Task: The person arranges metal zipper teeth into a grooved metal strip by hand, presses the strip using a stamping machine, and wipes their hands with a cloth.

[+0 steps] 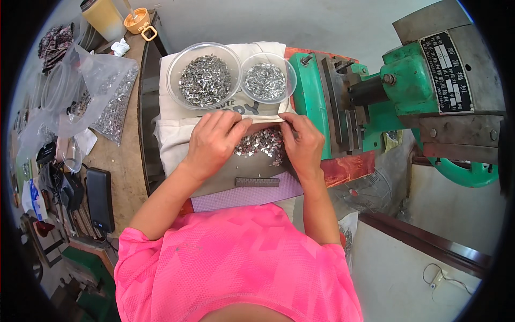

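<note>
Both my hands are at the folded edge of a cream cloth (177, 129) spread on the work surface. My left hand (214, 140) is closed on the fold, its fingers curled over it. My right hand (304, 140) pinches the same edge further right, beside the green machine. Between the hands, under the raised fold, lies a loose heap of small shiny metal pieces (261, 144). Closer to me are a dark ruler-like strip (257, 182) and a purple textured cloth (247, 197). Beyond the hands, a large clear tub (173, 75) and a smaller one (292, 78) hold metal parts.
At right stands a green press machine (413, 80) with a handwheel (464, 174). The wooden table (120, 166) at left carries plastic bags of metal pieces (115, 107), a black power bank (100, 198), and a yellow container (103, 19). A fan (367, 193) is low at right.
</note>
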Demonstrator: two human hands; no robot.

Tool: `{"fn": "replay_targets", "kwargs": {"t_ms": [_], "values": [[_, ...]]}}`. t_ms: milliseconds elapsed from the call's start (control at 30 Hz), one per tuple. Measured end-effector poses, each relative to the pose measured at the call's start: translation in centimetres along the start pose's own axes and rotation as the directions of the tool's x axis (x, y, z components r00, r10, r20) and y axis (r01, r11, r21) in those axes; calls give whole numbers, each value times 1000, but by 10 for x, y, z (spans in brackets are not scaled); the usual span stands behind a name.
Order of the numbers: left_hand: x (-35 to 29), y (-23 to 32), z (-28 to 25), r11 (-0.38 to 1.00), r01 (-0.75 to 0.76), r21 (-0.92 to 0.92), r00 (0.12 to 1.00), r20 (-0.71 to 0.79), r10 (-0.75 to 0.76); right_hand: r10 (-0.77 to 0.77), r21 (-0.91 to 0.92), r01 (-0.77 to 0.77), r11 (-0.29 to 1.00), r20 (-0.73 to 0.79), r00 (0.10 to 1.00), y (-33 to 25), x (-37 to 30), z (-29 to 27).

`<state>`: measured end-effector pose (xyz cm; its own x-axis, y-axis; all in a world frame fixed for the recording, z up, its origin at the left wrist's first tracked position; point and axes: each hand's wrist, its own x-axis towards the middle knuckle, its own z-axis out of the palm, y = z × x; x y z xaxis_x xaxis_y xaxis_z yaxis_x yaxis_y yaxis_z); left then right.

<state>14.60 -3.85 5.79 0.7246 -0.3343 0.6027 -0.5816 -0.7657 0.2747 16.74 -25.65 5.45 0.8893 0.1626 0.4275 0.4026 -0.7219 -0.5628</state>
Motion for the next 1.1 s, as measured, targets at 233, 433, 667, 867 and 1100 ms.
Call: {"fn": "replay_targets", "kwargs": {"t_ms": [233, 433, 667, 867, 1100], "values": [[-6, -10, 13, 989, 150, 16, 988, 41, -151, 22, 51, -21, 998, -19, 1000, -4, 2, 8], [-20, -8, 1, 977, 157, -145, 979, 154, -135, -27, 107, 10, 994, 163, 986, -24, -27, -19], [-31, -33, 27, 974, 214, -74, 918, 355, -175, -62, 65, 42, 997, 330, 942, -34, -90, -21], [-20, -28, 27, 968, 250, -38, 909, 354, -221, -30, 39, 22, 999, 240, 970, -27, -96, -20], [10, -7, 59, 946, 15, -322, 915, 385, 117, 30, -155, -1, 988, 185, 982, -16, -76, -2]]}}
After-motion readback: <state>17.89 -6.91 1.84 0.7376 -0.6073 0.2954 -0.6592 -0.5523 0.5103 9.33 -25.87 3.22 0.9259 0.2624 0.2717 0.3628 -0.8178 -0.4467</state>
